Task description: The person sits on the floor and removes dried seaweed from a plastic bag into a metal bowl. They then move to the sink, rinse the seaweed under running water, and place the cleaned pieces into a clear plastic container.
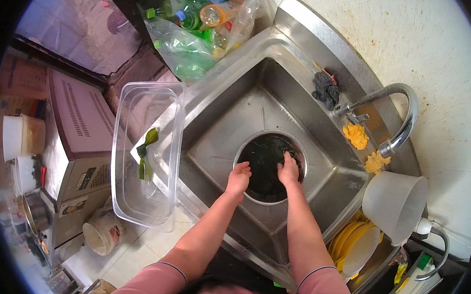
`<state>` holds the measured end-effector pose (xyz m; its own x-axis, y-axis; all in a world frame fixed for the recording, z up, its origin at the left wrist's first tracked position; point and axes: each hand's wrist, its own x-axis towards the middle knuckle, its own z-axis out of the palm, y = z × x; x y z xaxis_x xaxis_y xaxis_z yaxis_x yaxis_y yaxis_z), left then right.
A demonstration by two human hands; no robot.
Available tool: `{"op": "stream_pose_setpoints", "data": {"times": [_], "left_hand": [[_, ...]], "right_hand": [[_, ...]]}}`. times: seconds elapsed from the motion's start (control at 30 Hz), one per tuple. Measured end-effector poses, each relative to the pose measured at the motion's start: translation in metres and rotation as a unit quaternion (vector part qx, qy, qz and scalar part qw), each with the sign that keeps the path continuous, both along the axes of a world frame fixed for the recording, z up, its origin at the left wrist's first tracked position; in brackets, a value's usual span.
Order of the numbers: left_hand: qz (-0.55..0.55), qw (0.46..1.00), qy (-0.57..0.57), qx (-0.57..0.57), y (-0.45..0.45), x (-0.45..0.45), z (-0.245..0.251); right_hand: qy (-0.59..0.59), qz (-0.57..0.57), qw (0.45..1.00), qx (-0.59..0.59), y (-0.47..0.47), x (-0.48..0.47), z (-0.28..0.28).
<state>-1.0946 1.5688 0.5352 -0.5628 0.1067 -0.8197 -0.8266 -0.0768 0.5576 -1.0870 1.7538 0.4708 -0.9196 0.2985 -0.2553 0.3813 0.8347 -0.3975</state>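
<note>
A round metal basin (269, 201) stands in the stainless steel sink (238, 106) and holds dark liquid with dark green stuff in it. My left hand (240, 179) is at the basin's left rim, fingers slightly curled, with nothing visible in it. Over the right part of the basin is my right hand (289, 170), its fingers apart and fingertips near the dark contents; no held thing shows. Left of the sink, a clear plastic tub (125, 205) contains a knotted green strip (142, 150), perhaps kelp.
Behind the sink are a curved faucet (412, 106), a dark scrubber or cloth (326, 90) and yellow sponge pieces (356, 135). A white plastic container (391, 207) and yellow bowls (353, 245) stand at the right. A bag of plastic bottles (196, 58) lies beyond the sink.
</note>
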Motion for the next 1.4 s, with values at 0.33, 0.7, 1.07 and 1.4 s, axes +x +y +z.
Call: {"op": "stream_pose_setpoints", "data": {"times": [0.33, 0.7, 1.07, 1.4], "left_hand": [[-0.11, 0.991, 0.068, 0.027, 0.029, -0.006, -0.013], [-0.065, 0.969, 0.139, 0.193, 0.048, -0.004, 0.02], [0.057, 0.973, 0.046, 0.221, 0.046, -0.005, 0.028], [-0.008, 0.937, 0.137, 0.322, 0.034, -0.001, 0.029]], "right_hand": [[0.053, -0.02, 0.971, -0.233, 0.007, 0.033, 0.009], [0.144, -0.105, 0.824, -0.538, -0.006, 0.046, 0.086], [0.231, -0.237, 0.772, -0.543, -0.014, 0.037, 0.103], [0.219, -0.131, 0.855, -0.451, -0.012, 0.037, 0.089]]}}
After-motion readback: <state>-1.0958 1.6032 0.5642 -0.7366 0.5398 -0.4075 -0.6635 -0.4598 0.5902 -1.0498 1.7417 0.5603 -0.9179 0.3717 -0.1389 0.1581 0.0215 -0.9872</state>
